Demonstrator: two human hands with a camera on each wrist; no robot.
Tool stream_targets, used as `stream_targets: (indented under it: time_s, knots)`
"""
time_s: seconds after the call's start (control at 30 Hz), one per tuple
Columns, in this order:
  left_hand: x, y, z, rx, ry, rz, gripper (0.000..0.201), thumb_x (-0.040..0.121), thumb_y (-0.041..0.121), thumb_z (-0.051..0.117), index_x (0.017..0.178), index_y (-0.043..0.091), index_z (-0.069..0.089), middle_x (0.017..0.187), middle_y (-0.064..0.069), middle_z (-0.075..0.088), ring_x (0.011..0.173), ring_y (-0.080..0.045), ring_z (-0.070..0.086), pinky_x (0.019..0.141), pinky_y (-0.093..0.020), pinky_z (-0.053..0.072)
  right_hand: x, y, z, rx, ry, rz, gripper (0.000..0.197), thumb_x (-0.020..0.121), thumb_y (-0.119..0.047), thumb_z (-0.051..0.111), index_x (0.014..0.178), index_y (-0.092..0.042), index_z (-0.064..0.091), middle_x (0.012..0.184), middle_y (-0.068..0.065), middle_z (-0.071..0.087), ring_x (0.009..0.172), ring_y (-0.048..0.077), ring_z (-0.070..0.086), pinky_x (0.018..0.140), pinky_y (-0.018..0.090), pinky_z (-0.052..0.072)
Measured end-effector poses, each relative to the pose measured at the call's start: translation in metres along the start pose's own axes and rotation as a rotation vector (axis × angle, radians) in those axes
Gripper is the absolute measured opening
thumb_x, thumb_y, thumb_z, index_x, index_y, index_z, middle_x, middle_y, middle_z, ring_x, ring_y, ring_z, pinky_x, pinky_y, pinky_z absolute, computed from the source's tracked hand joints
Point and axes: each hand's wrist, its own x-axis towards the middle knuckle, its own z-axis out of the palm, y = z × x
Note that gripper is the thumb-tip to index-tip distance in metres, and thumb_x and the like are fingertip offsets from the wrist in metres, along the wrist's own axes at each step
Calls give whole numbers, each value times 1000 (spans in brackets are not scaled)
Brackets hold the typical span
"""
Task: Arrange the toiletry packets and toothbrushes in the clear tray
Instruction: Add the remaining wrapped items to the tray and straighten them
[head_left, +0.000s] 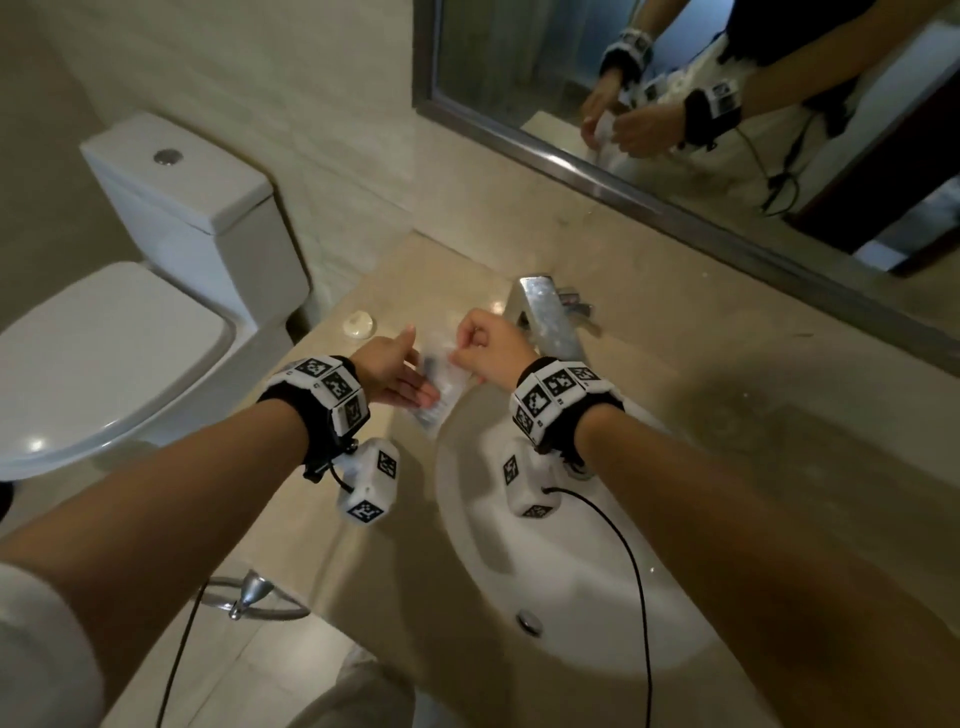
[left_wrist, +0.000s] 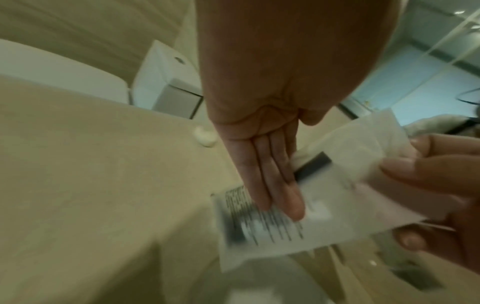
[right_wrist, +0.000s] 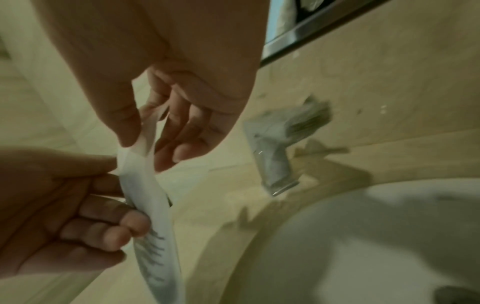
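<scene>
A flat white packet (head_left: 441, 397) with dark printed text hangs over the counter edge beside the sink. In the left wrist view my left hand (left_wrist: 275, 185) lays straight fingers flat on the packet (left_wrist: 324, 203), thumb apart. My right hand (head_left: 460, 356) pinches the packet's top edge. The right wrist view shows my right hand (right_wrist: 153, 131) pinching with thumb and fingers, the packet (right_wrist: 153, 207) edge-on, and my left hand (right_wrist: 85, 207) against its side. I see no clear tray and no toothbrushes.
A chrome faucet (head_left: 545, 317) stands just right of my hands, above the white sink basin (head_left: 571, 571). A small white round object (head_left: 358, 325) lies on the beige counter (head_left: 727, 395). A toilet (head_left: 130, 338) is at left, a mirror (head_left: 727, 104) behind, and a towel ring (head_left: 249, 597) below.
</scene>
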Motion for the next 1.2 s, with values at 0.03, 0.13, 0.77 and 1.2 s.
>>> stream_targets:
  time_s: [0.03, 0.13, 0.77, 1.2]
  knots:
    - [-1, 7, 5, -6, -8, 9, 50, 98, 45, 22, 83, 5, 47, 49, -10, 68, 41, -17, 65, 57, -29, 54, -4, 1, -8, 6, 17, -3, 35, 82, 0, 62, 64, -21, 41, 58, -3, 42, 54, 11, 43, 45, 17, 40]
    - [-4, 28, 32, 56, -55, 61, 42, 98, 39, 33, 81, 5, 51, 54, -14, 67, 39, -16, 64, 63, -31, 53, -28, 4, -39, 64, 69, 3, 29, 86, -15, 65, 66, -20, 44, 56, -3, 46, 47, 8, 47, 48, 18, 42]
    - [-23, 42, 185, 391, -536, 318, 24, 81, -19, 52, 70, 1, 57, 50, 0, 68, 50, -5, 67, 53, -14, 55, -140, 101, -146, -6, 158, 497, 59, 98, -49, 26, 134, -8, 47, 131, 15, 53, 115, 35, 55, 94, 43, 49]
    - [-33, 37, 249, 625, -636, 265, 35, 76, -16, 54, 71, 18, 58, 75, -8, 58, 75, -23, 57, 62, -20, 53, -192, 141, -188, 47, 215, 376, 30, 93, -12, 53, 116, 6, 60, 100, 9, 57, 93, 21, 53, 86, 32, 44]
